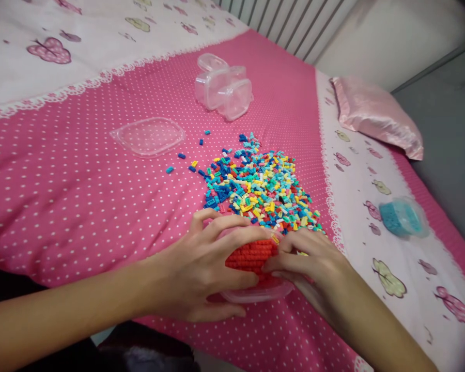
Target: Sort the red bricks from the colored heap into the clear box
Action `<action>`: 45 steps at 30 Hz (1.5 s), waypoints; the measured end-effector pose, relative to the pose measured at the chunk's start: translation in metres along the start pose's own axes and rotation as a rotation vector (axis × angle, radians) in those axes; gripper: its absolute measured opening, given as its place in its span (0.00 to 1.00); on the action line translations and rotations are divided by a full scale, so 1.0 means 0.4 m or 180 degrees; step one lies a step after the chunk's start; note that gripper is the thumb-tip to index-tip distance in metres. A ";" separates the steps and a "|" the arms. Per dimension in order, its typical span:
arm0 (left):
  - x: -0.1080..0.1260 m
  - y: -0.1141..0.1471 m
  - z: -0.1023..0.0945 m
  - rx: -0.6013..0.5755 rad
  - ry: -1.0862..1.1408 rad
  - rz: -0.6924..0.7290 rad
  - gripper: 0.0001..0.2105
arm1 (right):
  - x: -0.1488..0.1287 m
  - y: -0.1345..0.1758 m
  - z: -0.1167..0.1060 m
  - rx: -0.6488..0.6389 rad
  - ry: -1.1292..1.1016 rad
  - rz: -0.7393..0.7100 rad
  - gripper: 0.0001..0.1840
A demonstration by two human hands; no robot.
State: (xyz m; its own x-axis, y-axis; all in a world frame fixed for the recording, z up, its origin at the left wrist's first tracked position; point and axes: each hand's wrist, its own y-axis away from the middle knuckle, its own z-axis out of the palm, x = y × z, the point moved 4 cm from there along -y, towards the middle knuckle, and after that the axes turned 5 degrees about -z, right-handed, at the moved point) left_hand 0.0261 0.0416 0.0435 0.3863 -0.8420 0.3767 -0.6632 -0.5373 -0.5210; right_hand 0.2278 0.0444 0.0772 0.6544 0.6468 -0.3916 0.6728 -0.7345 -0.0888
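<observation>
Evidently the tub (261, 295) sat at the near edge of the pile (263, 188) so that loose bricks lay within easy reach. The red bricks (248, 261) were packed in it in tight rows, probably because ordered rows took less room than a heap. Over them the left hand (211, 263) had its fingers spread apart, the forefinger along the far side and the thumb along the near side, seemingly to steady the rows on the soft bed (81, 217). At the rows' right end the right hand (294, 261) had its fingertips drawn in close, perhaps for fine work; whether they pinched a brick could not be told. Beyond the pile lay the see-through tubs (225, 88), and left of it a lid (151, 137), all apparently set aside to leave space. A blue tub (403, 217) rested well apart, right of the pile.
</observation>
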 end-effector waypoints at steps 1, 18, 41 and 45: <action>0.000 0.000 0.000 0.0004 -0.0002 0.0002 0.15 | -0.003 0.000 0.004 0.0027 -0.0039 0.0087 0.10; -0.003 0.003 0.003 0.0037 -0.0108 0.0072 0.15 | -0.018 -0.011 -0.001 -0.0084 -0.0065 0.0285 0.10; -0.057 0.028 -0.007 0.0145 0.0021 -0.0221 0.29 | 0.019 0.095 0.006 0.1063 -0.0464 0.0559 0.12; -0.051 0.024 -0.009 -0.0020 0.0024 -0.0307 0.29 | 0.057 0.134 0.037 0.2021 -0.0319 0.0949 0.14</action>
State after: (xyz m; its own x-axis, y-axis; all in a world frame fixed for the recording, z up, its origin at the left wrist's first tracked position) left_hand 0.0096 0.0537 0.0336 0.4439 -0.7859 0.4306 -0.6271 -0.6157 -0.4772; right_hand 0.2735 0.0168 0.0499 0.7240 0.3999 -0.5620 0.1186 -0.8749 -0.4696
